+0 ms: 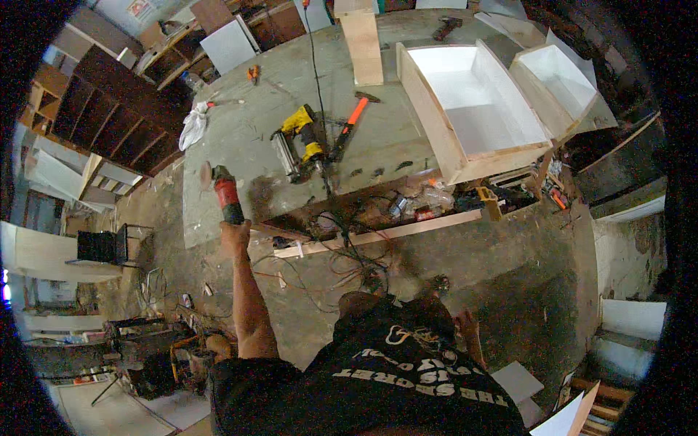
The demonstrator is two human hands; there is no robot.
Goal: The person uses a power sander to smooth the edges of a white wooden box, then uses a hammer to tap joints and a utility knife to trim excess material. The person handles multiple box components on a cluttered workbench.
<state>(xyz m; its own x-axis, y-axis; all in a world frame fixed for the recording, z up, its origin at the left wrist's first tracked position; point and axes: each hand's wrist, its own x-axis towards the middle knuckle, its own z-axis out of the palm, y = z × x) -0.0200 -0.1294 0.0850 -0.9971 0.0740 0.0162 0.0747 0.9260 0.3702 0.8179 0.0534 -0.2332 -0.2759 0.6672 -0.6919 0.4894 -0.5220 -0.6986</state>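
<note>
Floor (516, 251) spreads brown around my grey worktable (273, 109), which bears a white-lined wooden box (430, 112) and a yellow nailer (299, 139). Near the worktable's left edge, my left hand (235, 236) wraps around a red grinder (227, 195); my right hand (466, 324) is too dim to tell.

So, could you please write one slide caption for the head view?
Left hand holding a red grinder at a workbench with nail gun, hammer and drawers.
</note>
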